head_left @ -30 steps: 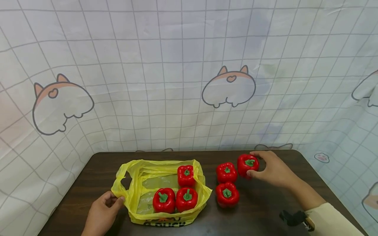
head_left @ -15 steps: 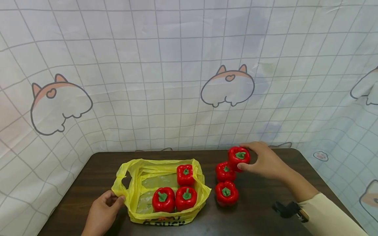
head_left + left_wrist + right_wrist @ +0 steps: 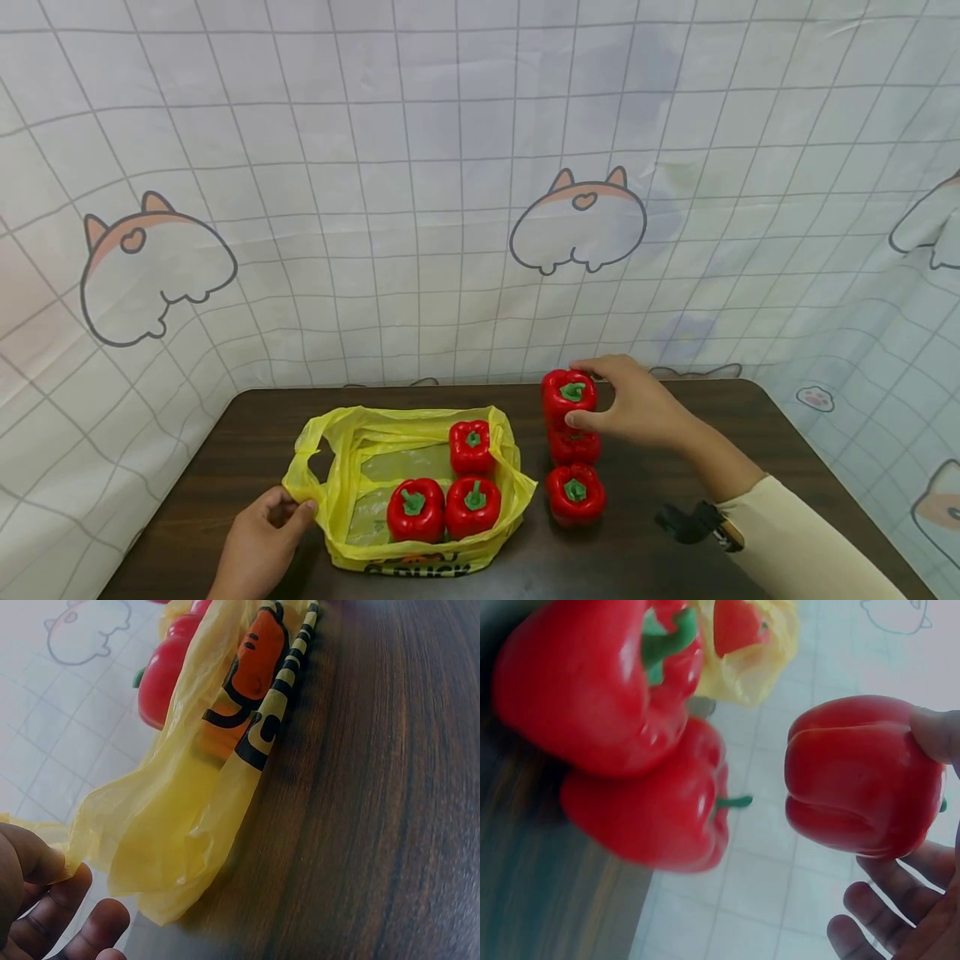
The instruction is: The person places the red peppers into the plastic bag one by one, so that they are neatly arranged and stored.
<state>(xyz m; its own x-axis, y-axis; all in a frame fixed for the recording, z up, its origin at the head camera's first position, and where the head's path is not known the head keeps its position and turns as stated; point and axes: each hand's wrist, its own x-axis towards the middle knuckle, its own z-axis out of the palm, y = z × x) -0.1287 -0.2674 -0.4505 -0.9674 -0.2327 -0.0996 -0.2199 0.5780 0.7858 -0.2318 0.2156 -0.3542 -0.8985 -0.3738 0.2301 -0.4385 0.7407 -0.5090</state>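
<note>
My left hand (image 3: 261, 537) pinches the left edge of a yellow plastic bag (image 3: 341, 492) between thumb and forefinger; the left wrist view shows the thin film (image 3: 150, 832) drawn toward the fingertips. Inside the spread bag sit three red bell peppers, one of them a front pepper (image 3: 415, 510). My right hand (image 3: 637, 404) holds another red bell pepper (image 3: 562, 400) by its sides, raised above the table. Behind and below it, a partly hidden pepper (image 3: 576, 450) stands to the right of the bag, with one more pepper (image 3: 575, 497) in front of that.
The dark wood table (image 3: 660, 533) ends at a back edge close to a white gridded cloth (image 3: 420, 208) with cartoon animal prints. A dark device (image 3: 693, 523) is strapped at the right wrist, over a cream sleeve (image 3: 802, 533).
My right hand has lifted the bell pepper and carried it left, from beside the back pepper to over it. The left hand and the bag have stayed in place.
</note>
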